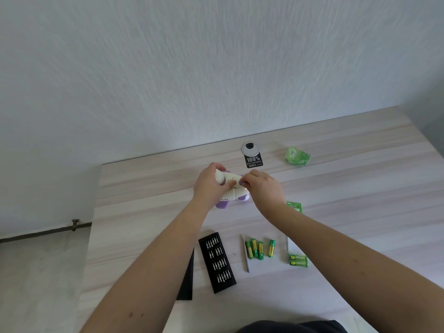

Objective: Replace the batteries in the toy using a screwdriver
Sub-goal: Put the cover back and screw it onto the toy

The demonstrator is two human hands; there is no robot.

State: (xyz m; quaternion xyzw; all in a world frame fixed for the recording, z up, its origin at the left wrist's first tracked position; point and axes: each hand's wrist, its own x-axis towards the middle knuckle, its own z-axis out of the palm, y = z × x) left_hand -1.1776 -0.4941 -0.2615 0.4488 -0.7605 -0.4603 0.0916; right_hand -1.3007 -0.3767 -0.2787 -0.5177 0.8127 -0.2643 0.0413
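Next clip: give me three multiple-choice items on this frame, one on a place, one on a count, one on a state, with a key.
1. Where does the screwdriver lie?
A. just left of the loose batteries
B. against the wall
C. in the bit case

2. How many loose batteries lie beside it?
A. two
B. four
C. six

3. What is the left hand doing?
A. resting flat on the desk
B. gripping the toy
C. holding a battery

Key: 1 A, it borders their left side; 2 B, four green-yellow cells; 3 B, fingers wrap the white-purple toy.
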